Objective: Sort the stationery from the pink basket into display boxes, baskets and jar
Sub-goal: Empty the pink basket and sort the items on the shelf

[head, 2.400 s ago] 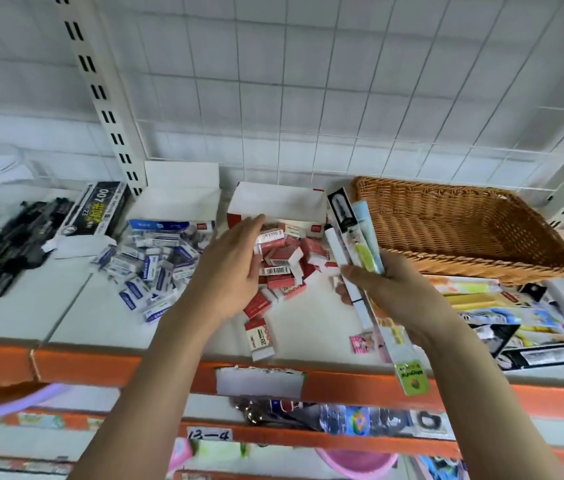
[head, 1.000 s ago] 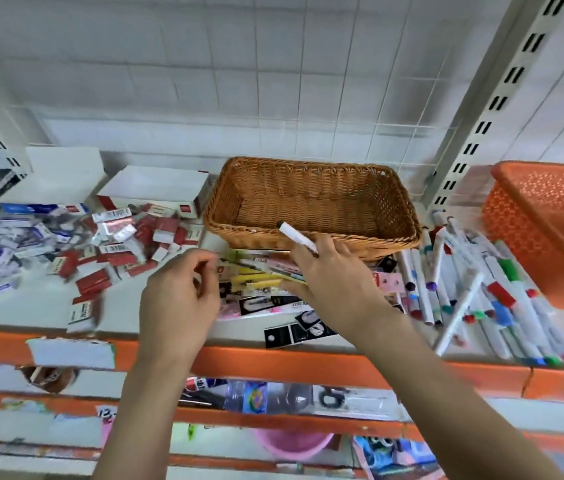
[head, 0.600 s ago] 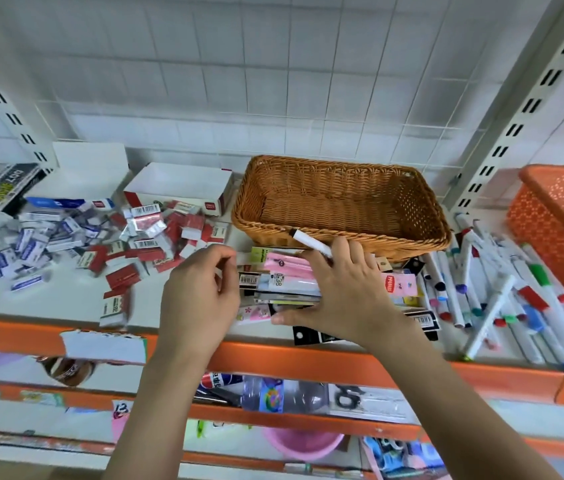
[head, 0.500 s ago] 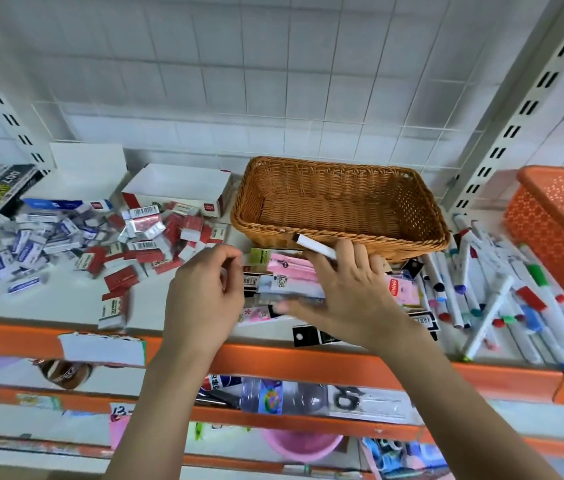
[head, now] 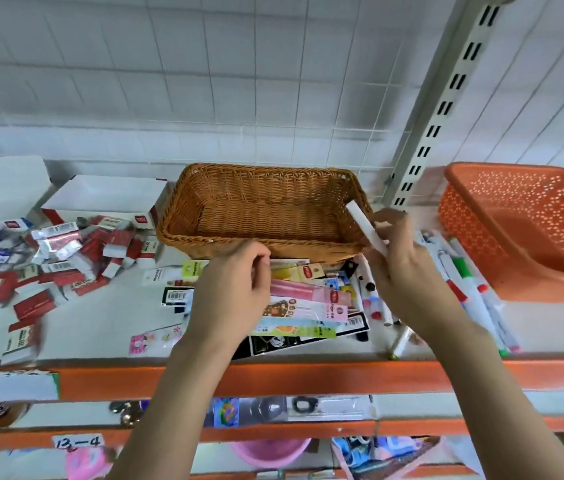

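Note:
An empty wicker basket (head: 263, 209) stands at the back of the white shelf (head: 100, 327). In front of it lies a pile of flat packaged pens and stickers (head: 311, 299). My left hand (head: 235, 292) hovers over the pile's left end with its fingers curled, thumb meeting fingertips; what it pinches, if anything, is hidden. My right hand (head: 401, 268) grips a white marker (head: 365, 226), raised beside the basket's right rim. More markers (head: 474, 292) lie to the right on the shelf.
An orange plastic basket (head: 530, 223) stands at the far right. Red and blue eraser boxes (head: 65, 258) are scattered at left before two white display boxes (head: 103, 199). An upright slotted post (head: 440, 109) rises behind. A pink basket (head: 270, 452) shows below the orange shelf edge.
My right hand lifted off the packet pile and moved right and up with the white marker. My left hand shifted right onto the pile. The view panned right.

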Tool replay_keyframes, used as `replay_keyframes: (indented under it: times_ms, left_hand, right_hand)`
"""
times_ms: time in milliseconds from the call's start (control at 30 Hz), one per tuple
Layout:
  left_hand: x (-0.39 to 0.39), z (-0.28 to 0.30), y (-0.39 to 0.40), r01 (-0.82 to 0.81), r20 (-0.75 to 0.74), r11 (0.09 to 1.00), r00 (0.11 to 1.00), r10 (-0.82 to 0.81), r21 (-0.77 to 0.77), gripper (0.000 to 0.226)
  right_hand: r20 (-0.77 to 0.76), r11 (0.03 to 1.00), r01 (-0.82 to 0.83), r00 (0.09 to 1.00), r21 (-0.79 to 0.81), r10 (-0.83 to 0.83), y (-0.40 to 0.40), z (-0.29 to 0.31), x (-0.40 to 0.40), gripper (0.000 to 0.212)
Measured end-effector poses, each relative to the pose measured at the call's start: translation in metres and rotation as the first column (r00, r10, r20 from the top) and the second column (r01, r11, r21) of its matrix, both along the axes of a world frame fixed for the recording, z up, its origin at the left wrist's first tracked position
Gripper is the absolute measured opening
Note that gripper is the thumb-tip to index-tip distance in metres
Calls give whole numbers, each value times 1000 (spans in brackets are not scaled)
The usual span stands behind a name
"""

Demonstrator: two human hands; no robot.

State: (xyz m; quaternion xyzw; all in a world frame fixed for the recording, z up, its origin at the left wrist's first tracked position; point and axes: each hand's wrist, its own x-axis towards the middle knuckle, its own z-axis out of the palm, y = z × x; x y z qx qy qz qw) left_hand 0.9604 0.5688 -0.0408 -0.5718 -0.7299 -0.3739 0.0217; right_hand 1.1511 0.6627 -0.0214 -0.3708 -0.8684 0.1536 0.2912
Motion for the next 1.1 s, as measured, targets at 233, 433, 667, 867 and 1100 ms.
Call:
replay_keyframes:
  times_ms: [233,433,667,867,1100]
  left_hand:
    - [38,1,23,69,-15,997,997,-69,-28,10]
    - [31,2,23,81,-14,995,997,-82,-54,11]
    - [-18,9,0,107,-29,993,994,-108,-41,10]
    - [-135,0,-75,38,-34,997,999,-40,-74,14]
    - [-320,2,-194,-36,-81,996,996,30,-76,8]
  right_hand:
    - [40,946,317,947,70,-320,30,-16,32,38]
    - [81,896,410,901,169,-427,25,-27,32,30]
    - [-31,959,223,975,175,-221,-23,-13,-38,29]
    - [-106,984,95,991,152,-79,-88,-22,-155,25]
    - [-172,999,22,985,36,-16,-193,-38,-339,19]
